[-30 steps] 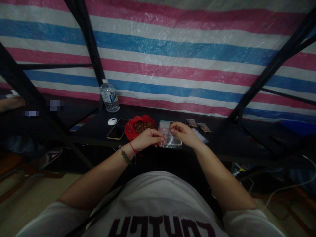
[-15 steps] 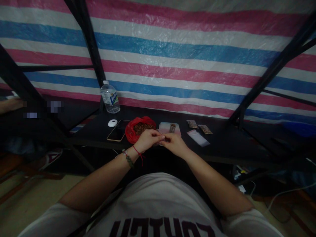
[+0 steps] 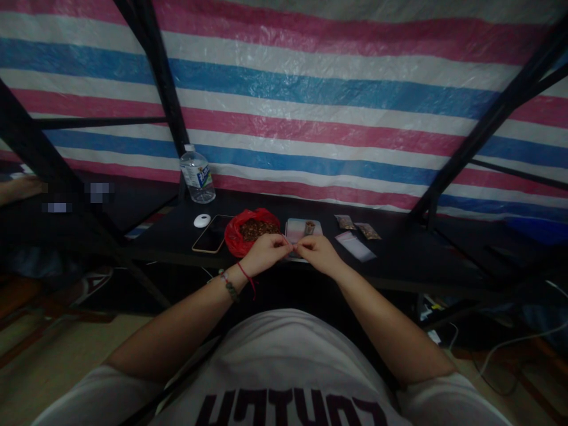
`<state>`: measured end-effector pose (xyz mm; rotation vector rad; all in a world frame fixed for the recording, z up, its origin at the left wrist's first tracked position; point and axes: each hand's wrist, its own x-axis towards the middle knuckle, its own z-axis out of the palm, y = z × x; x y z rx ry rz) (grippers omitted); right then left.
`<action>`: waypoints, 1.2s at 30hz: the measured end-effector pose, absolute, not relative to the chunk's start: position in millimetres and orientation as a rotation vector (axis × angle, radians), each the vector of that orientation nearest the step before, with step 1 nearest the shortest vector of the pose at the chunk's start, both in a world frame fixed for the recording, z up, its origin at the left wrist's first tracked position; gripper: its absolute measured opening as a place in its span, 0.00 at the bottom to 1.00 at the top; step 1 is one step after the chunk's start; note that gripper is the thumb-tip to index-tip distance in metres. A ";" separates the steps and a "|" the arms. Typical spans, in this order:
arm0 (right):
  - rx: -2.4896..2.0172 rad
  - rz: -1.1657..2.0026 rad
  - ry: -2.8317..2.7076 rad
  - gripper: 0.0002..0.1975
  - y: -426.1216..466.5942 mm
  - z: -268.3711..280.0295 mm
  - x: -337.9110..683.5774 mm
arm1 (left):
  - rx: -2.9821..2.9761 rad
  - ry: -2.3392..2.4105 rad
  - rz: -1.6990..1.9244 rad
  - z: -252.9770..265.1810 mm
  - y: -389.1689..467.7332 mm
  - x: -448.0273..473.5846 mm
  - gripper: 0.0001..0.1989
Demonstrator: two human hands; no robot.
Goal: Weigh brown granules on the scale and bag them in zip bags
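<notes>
My left hand [image 3: 268, 251] and my right hand [image 3: 319, 253] meet near the table's front edge, fingertips pinched. Between them is a small clear plastic bag [image 3: 293, 249], mostly covered by the fingers. Left of it sits an open red plastic bag [image 3: 252, 229] full of brown dried bits. Just behind my right hand, a small container of brown bits [image 3: 309, 227] stands on a pale flat device like a small scale [image 3: 293, 226]. To the right lie two filled small bags [image 3: 345, 222] and a stack of flat zip bags [image 3: 355, 246].
A phone [image 3: 212, 234], a white round-ended object [image 3: 202, 220] and a clear water bottle [image 3: 197, 174] stand to the left on the black table [image 3: 399, 260]. Black metal posts [image 3: 166, 89] rise at both sides before a striped sheet. Another person's hand [image 3: 22, 188] shows far left.
My fingertips have drawn slightly apart along the small bag, the right hand shifting a little to the right. More of the container on the flat device shows. Other things stay put.
</notes>
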<state>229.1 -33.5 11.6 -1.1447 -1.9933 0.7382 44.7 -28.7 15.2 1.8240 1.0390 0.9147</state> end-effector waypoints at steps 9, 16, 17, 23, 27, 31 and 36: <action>-1.293 0.330 -2.108 0.14 -40.7 11.5 211.1 | 1.875 1.193 0.871 9.7 -23.0 47.9 0.09; -1.393 0.150 -1.994 0.13 -38.4 16.3 219.4 | 1.797 1.218 0.879 12.2 -28.8 46.4 0.09; -1.358 0.127 -1.972 0.11 -38.7 17.2 219.9 | 1.793 1.221 0.884 12.7 -29.7 46.6 0.09; -1.002 0.078 -2.100 0.14 -43.6 13.1 214.7 | 1.845 1.239 0.886 11.6 -29.1 46.6 0.11; -1.057 0.097 -2.223 0.12 -42.1 10.9 216.4 | 1.929 1.225 0.865 7.7 -28.0 46.8 0.11; -1.164 0.198 -2.319 0.09 -40.8 14.1 219.0 | 2.028 1.174 0.900 16.3 -35.5 47.3 0.10; -0.970 0.486 -2.329 0.09 -44.8 24.4 222.9 | 2.376 0.945 1.109 36.3 -32.3 30.8 0.24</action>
